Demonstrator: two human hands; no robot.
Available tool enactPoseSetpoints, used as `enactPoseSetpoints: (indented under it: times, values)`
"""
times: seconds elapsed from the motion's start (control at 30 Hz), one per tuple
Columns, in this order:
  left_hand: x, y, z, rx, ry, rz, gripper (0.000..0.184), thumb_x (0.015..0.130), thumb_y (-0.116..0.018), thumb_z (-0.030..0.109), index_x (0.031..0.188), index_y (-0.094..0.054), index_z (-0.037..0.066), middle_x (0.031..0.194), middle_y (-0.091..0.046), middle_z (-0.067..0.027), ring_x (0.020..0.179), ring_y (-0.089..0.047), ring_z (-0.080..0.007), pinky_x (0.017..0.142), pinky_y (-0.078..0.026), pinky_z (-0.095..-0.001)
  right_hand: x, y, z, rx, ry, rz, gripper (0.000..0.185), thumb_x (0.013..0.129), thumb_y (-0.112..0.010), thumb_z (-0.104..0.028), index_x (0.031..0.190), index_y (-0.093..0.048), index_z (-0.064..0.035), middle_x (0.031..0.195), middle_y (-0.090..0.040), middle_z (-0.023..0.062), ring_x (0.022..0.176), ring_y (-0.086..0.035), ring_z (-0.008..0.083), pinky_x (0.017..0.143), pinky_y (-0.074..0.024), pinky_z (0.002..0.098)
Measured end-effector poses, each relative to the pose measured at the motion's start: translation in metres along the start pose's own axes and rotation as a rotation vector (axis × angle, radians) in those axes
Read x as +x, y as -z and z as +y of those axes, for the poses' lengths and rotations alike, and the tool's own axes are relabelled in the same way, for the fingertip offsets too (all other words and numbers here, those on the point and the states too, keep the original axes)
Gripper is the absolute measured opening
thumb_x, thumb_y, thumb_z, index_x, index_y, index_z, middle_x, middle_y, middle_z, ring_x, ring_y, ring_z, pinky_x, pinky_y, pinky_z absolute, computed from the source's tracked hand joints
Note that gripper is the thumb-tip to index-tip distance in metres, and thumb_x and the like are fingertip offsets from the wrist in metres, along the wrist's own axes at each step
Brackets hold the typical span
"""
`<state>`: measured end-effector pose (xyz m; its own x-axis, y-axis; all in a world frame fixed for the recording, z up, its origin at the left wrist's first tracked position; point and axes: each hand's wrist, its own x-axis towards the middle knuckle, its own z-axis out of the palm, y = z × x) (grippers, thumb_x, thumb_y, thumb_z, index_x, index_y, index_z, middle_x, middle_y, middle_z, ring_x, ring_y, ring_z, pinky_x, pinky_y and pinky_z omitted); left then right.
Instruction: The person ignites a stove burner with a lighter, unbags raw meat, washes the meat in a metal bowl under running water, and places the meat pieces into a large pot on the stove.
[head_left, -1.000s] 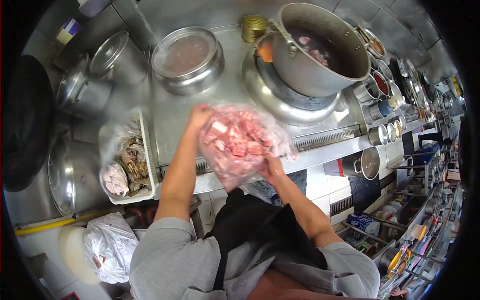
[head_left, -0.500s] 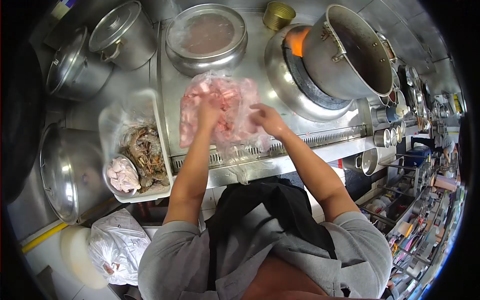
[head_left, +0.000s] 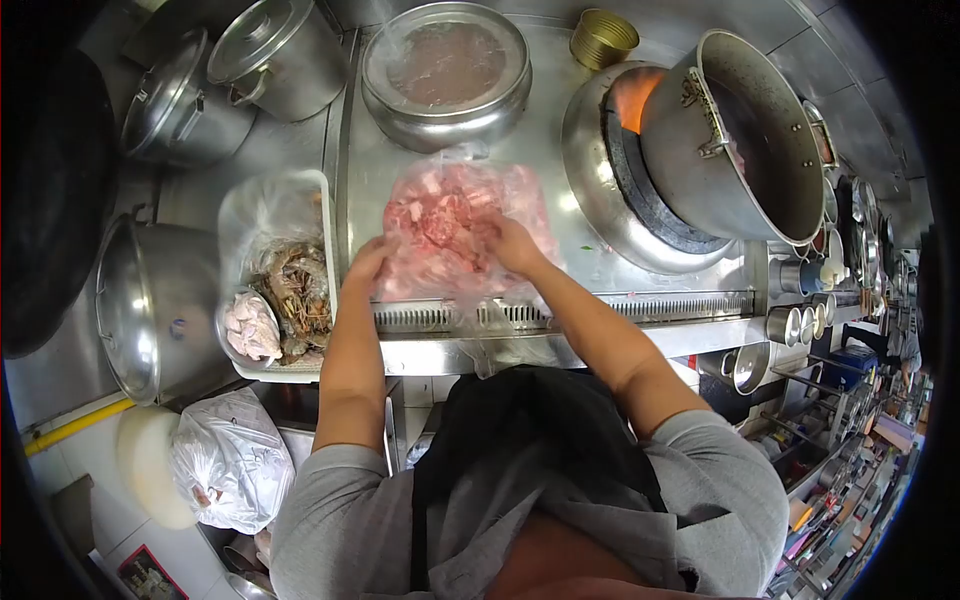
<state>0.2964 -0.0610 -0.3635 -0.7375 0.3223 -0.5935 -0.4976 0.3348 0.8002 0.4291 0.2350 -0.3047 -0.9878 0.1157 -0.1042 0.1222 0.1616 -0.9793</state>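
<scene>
A clear plastic bag [head_left: 525, 215] full of raw, pink-red meat chunks [head_left: 440, 220] lies on the steel counter before me. At its left edge, my left hand [head_left: 369, 259] is closed on the plastic, with the fingers curled in against the bag. My right hand [head_left: 510, 246] grips the bag's right side, its fingertips blurred against the meat and film. Loose plastic from the bag hangs over the counter's front edge toward my apron.
A wide pot [head_left: 740, 140] stands tilted over a flaming burner [head_left: 625, 105]. Behind the bag sits a steaming round vessel [head_left: 445, 115]. On the left, a white tray [head_left: 328, 270] holds shrimp [head_left: 298, 290] and a bowl of pale raw meat [head_left: 252, 328]. Lidded pots [head_left: 170, 100] stand farther left.
My left hand has moved from over the meat to the bag's left edge. My right hand has shifted left and in against the bag. The whole view has swung slightly.
</scene>
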Motion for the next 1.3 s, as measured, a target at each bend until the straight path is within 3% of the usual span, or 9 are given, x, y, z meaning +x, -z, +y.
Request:
enactPoseSetpoints:
  times: [0.03,0.23,0.27,0.37,0.6,0.7,0.9,1.03,1.3]
  values:
    - [-0.007,0.0,-0.007,-0.088,0.084,-0.172,0.052,0.085,-0.069,0.024,0.125,-0.051,-0.004,0.106,-0.064,-0.013,0.089,-0.064,-0.0208,0.076,-0.053,-0.0325,0.0,0.004,0.003,0.003,-0.01,-0.001,0.033,0.081,-0.054,-0.01,0.113,-0.06,0.0,0.104,-0.064,0.0205,0.096,-0.062,0.0368,0.085,-0.049,0.0396]
    - [-0.067,-0.083,-0.017,-0.508,0.039,-0.255,0.049,0.085,-0.069,0.019,0.126,-0.051,-0.001,0.105,-0.064,-0.0092,0.093,-0.064,-0.0197,0.077,-0.053,-0.0337,-0.022,0.026,-0.006,-0.581,0.261,0.046,0.044,0.082,-0.06,-0.021,0.121,-0.056,-0.0018,0.109,-0.056,0.0231,0.1,-0.056,0.0388,0.087,-0.0469,0.0412]
    - [-0.092,-0.098,0.009,-0.636,-0.019,-0.221,0.048,0.085,-0.068,0.015,0.127,-0.049,-0.001,0.11,-0.062,-0.0104,0.097,-0.063,-0.0212,0.082,-0.052,-0.0347,-0.029,0.026,-0.028,-0.529,0.042,-0.047,0.049,0.081,-0.062,-0.024,0.123,-0.054,-0.0008,0.117,-0.052,0.0248,0.107,-0.053,0.0403,0.091,-0.0447,0.0419]
    - [-0.079,-0.113,-0.004,-0.758,-0.052,-0.256,0.053,0.085,-0.067,0.011,0.131,-0.044,0.0,0.114,-0.061,-0.0114,0.098,-0.063,-0.0231,0.087,-0.051,-0.0355,-0.046,0.018,-0.025,-0.699,0.126,-0.064,0.055,0.08,-0.064,-0.025,0.129,-0.051,-0.0028,0.125,-0.048,0.0259,0.117,-0.047,0.0406,0.099,-0.04,0.0452]
    - [-0.095,-0.134,-0.003,-0.836,-0.276,-0.295,0.062,0.081,-0.062,-0.002,0.137,-0.037,0.002,0.12,-0.057,-0.0141,0.101,-0.062,-0.0249,0.086,-0.053,-0.037,-0.115,-0.045,-0.066,-1.047,0.359,0.07,0.056,0.074,-0.069,-0.016,0.126,-0.053,-0.0046,0.133,-0.042,0.0243,0.123,-0.041,0.0402,0.099,-0.0357,0.0491]
    - [-0.09,-0.143,-0.007,-0.884,-0.29,-0.287,0.062,0.077,-0.058,-0.005,0.135,-0.037,0.001,0.121,-0.055,-0.0159,0.102,-0.061,-0.0264,0.084,-0.055,-0.0375,-0.118,-0.047,-0.077,-0.89,0.405,-0.039,0.053,0.075,-0.067,-0.01,0.126,-0.054,-0.0055,0.128,-0.045,0.0224,0.12,-0.044,0.0384,0.098,-0.037,0.0472]
    - [-0.095,-0.14,0.039,-0.973,-0.324,-0.369,0.06,0.069,-0.051,-0.006,0.127,-0.042,-0.004,0.108,-0.06,-0.0153,0.09,-0.065,-0.0265,0.078,-0.057,-0.0355,-0.109,-0.023,-0.13,-0.635,0.4,0.213,0.038,0.071,-0.064,0.001,0.109,-0.06,-0.0048,0.111,-0.053,0.0166,0.097,-0.054,0.0354,0.092,-0.0394,0.0432]
    - [-0.037,-0.148,0.02,-0.989,-0.314,-0.358,0.052,0.071,-0.049,0.0,0.123,-0.05,-0.005,0.104,-0.061,-0.0132,0.089,-0.065,-0.0233,0.077,-0.057,-0.0323,-0.128,-0.03,-0.121,-0.643,0.527,0.083,0.036,0.073,-0.061,0.003,0.107,-0.059,-0.0038,0.107,-0.059,0.0131,0.106,-0.054,0.0328,0.099,-0.0365,0.0419]
    - [-0.078,-0.169,0.081,-1.083,-0.39,-0.524,0.055,0.073,-0.043,0.002,0.126,-0.048,-0.007,0.111,-0.062,-0.0192,0.097,-0.065,-0.029,0.083,-0.057,-0.038,-0.11,-0.002,-0.146,-0.239,0.126,0.243,0.036,0.075,-0.065,-0.002,0.11,-0.059,-0.0037,0.111,-0.058,0.0141,0.102,-0.056,0.0338,0.093,-0.0428,0.0392]
